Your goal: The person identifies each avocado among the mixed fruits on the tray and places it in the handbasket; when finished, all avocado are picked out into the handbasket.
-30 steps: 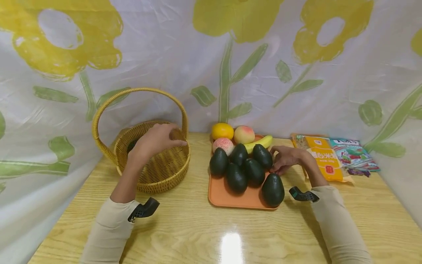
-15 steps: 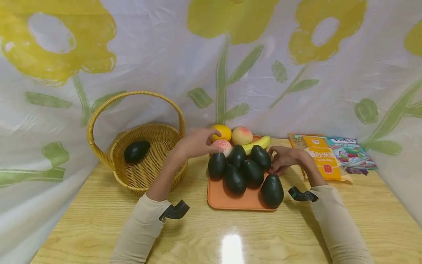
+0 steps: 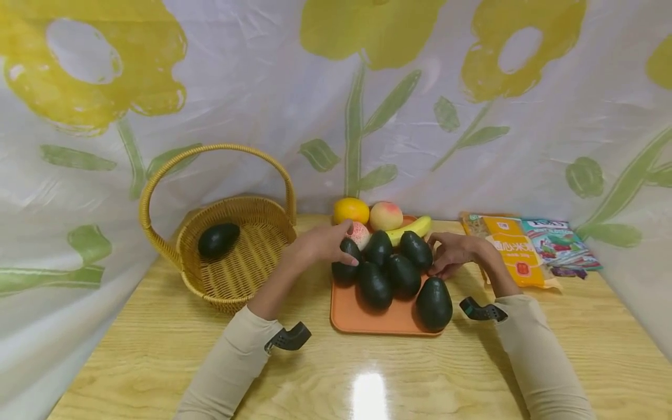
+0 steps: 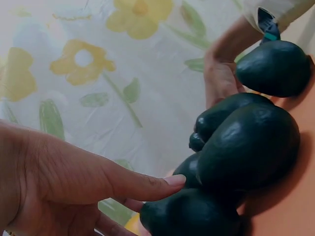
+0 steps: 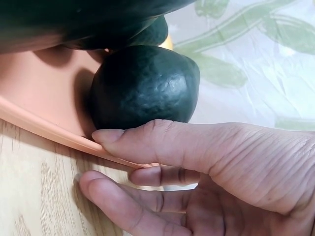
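Observation:
My left hand is at the leftmost dark green avocado on the orange tray. In the left wrist view its thumb lies across that avocado, with the fingers partly hidden on the other side. Several more avocados sit close together on the tray, one apart at the front right corner. My right hand holds the tray's right edge; the right wrist view has the thumb over the rim beside an avocado, fingers curled outside it.
A wicker basket with a tall handle stands at left, one avocado inside. Behind the avocados are a yellow fruit, two peaches and a banana. Food packets lie at right, against a flowered cloth backdrop.
My left hand has come out of the basket, where one avocado now shows, and moved right to the tray's leftmost avocado. The right hand has stayed at the tray's edge.

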Tool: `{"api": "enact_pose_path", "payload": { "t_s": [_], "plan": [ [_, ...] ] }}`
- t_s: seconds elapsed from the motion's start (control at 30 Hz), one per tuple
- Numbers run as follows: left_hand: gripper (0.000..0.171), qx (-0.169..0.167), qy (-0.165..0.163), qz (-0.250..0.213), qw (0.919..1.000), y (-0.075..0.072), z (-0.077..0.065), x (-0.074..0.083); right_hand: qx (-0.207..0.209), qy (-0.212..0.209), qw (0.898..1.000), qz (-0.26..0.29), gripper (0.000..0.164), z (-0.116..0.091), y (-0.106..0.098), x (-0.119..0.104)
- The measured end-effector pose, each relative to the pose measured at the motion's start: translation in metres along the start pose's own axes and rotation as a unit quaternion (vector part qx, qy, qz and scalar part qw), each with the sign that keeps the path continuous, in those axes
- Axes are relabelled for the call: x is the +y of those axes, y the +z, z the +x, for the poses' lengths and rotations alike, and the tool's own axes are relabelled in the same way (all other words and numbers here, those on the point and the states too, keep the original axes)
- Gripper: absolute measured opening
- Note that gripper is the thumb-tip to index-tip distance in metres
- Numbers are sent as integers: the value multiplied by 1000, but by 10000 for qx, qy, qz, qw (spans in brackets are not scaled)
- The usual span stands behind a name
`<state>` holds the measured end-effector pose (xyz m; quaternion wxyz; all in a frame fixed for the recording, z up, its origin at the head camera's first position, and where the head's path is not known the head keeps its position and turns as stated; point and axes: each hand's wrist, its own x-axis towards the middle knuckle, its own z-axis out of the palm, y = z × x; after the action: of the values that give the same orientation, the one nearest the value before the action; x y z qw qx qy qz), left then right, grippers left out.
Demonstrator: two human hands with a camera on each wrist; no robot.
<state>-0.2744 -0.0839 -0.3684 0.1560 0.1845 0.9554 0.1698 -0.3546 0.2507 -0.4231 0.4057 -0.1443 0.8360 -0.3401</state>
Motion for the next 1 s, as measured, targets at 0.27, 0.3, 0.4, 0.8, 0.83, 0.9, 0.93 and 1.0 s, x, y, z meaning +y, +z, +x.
{"api": "enact_pose_path", "payload": {
  "t_s": [0.27, 0.3, 0.4, 0.8, 0.83, 0.9, 0.93, 1.0],
  "plan": [
    [76, 42, -121, 108, 9999, 10, 4, 3, 5, 94, 9999, 42, 60, -5, 3, -3],
    [73, 42, -133, 88, 9999, 11, 4, 4, 3, 98, 9999, 44, 59, -5, 4, -4],
    [66, 44, -104, 16, 9999, 13, 4, 5, 22, 52, 10000, 22, 58, -4, 4, -3],
    [68, 205, 131, -112, 9996, 11, 5, -2, -12, -38, 10000, -72, 61, -3, 3, -2],
    [69, 208, 151, -135, 9996, 10, 4, -2, -15, -23, 10000, -42, 60, -3, 3, -2],
    [71, 222, 166, -159, 9995, 6, 2, -2, -22, -50, 10000, -33, 60, -3, 3, -3],
    [71, 233, 171, -181, 9994, 4, 1, -2, -10, -56, 10000, -41, 60, -4, 3, -3],
    [70, 246, 208, -200, 9993, 0, -1, -3, -7, -41, 10000, -38, 60, -4, 3, -3]
  ]
}}
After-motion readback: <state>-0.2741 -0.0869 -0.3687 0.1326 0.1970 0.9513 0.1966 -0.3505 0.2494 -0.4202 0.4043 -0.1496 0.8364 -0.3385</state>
